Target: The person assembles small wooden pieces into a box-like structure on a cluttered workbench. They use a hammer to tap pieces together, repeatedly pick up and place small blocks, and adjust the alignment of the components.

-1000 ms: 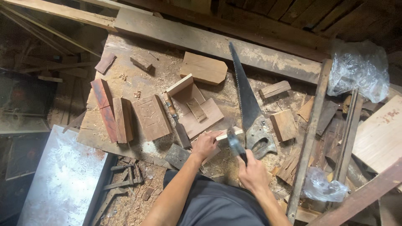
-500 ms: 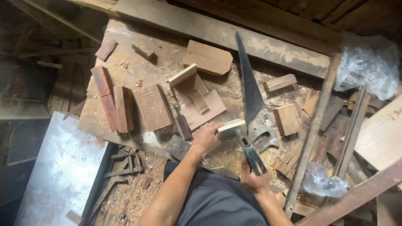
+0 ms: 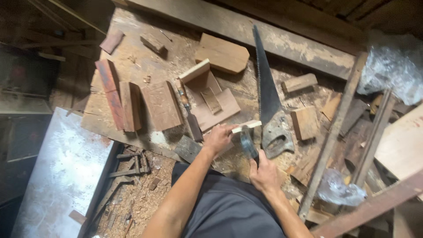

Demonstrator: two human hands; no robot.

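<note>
My left hand (image 3: 218,139) grips a small pale strip of wood (image 3: 247,126) at the near edge of the sawdust-covered workbench (image 3: 132,59). My right hand (image 3: 263,172) holds a small dark metal tool (image 3: 246,142) whose head rests right under the strip. A handsaw (image 3: 266,94) lies just to the right of both hands, handle toward me, blade pointing away. A chisel (image 3: 188,113) lies left of my left hand, beside flat wooden boards (image 3: 211,99).
Reddish wood blocks (image 3: 119,99) lie on the bench's left part, loose offcuts (image 3: 304,121) on the right. A long beam (image 3: 246,28) runs across the back. Crumpled plastic (image 3: 392,72) sits far right. A grey metal sheet (image 3: 61,176) and sawdust-strewn floor (image 3: 141,198) lie lower left.
The tool in my right hand has swung down to the strip from a raised position. My left hand has kept hold of the wood. The view has shifted slightly.
</note>
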